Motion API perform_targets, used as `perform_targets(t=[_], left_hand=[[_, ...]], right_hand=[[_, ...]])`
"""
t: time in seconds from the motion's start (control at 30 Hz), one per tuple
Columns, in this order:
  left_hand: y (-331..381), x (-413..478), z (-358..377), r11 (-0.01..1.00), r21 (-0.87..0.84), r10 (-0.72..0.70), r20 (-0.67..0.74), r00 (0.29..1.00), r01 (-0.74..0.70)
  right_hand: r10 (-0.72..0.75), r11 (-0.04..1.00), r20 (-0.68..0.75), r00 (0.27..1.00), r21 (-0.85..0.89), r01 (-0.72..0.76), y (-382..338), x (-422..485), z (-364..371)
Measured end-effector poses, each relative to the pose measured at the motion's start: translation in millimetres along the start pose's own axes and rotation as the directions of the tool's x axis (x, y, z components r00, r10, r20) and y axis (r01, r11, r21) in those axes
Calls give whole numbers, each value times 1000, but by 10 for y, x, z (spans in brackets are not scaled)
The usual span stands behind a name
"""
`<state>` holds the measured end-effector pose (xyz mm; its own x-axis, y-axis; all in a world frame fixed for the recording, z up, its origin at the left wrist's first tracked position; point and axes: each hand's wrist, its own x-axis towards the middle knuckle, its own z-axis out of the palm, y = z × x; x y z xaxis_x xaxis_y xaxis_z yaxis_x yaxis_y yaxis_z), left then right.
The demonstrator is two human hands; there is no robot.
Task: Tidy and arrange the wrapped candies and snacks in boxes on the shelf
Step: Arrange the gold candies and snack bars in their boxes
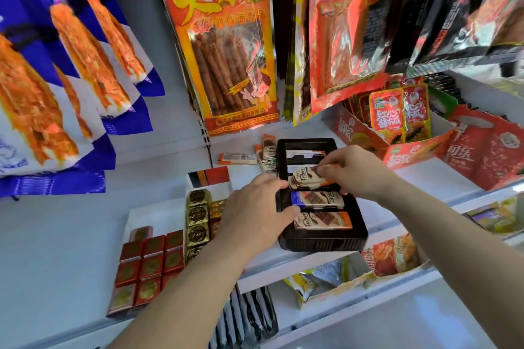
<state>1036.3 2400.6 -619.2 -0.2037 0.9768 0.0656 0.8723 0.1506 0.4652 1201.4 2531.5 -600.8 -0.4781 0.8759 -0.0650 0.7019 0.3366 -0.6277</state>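
Right hand [357, 170] pinches a brown-and-white wrapped chocolate bar [304, 176] over the middle slot of the black plastic tray [320, 244], left hand [252, 210] gripping its rim; next, I reckon, seat it flat.

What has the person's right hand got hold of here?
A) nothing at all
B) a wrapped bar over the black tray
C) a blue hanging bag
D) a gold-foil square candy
B: the right hand pinches a brown-and-white wrapped bar just above the black tray, whose left edge the left hand grips.
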Motion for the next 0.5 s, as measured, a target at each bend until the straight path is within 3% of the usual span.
perform_targets(t=[0.1, 0.2, 0.37, 0.5], left_hand=[[-6, -4, 12, 1000, 5, -2, 4, 1000, 2], [-21, -6, 22, 1000, -15, 2, 7, 1000, -2], [-26, -3, 26, 999, -43, -3, 16, 1000, 4], [-31, -2, 25, 998, -53, -13, 20, 1000, 14]], right_hand=[[-96, 985, -50, 994, -146, 88, 11, -19, 27], [-151, 975, -46, 987, -174, 141, 59, -8, 40], [-113, 984, -139, 984, -150, 92, 101, -17, 113], [-174, 962, -180, 968, -243, 128, 155, -74, 154]])
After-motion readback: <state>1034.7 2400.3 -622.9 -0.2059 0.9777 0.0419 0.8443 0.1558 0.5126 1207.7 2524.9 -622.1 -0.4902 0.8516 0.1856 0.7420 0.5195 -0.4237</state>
